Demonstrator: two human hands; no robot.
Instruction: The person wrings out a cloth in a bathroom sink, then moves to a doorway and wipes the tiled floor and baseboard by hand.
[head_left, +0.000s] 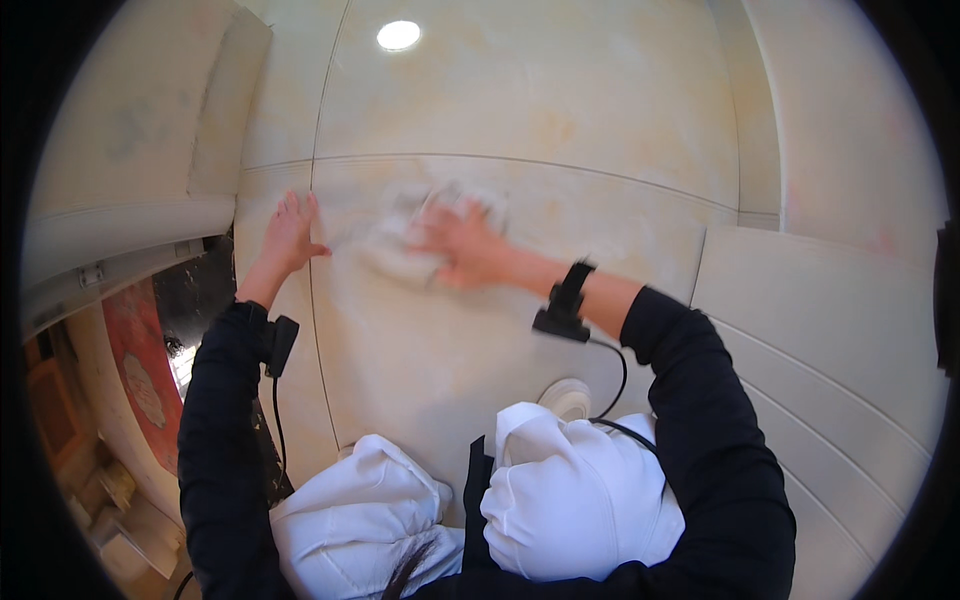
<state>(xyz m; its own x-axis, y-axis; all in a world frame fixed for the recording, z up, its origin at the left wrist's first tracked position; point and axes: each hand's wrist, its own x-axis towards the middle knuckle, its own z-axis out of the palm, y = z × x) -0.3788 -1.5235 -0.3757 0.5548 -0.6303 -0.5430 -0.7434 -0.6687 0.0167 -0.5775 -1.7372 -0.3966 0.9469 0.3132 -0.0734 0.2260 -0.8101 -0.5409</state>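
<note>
My right hand (465, 244) is spread over a pale, crumpled cloth (405, 259) and presses it against the glossy cream tiled floor (450, 345). Motion blur hides the edges of the cloth and the exact position of the fingers. To the left, my left hand (291, 234) appears to rest on the tiles beside a dark joint line, its thumb apart from the fingers, holding nothing. Faint whitish streaks and yellowish marbling show on the floor around the cloth.
White stair-like steps (810, 360) rise on the right. A pale panel (135, 217) stands on the left, above a dark threshold (199, 292) and a red mat (146, 367). Black cables hang from both wrist devices. My shoe (566, 397) is near the middle.
</note>
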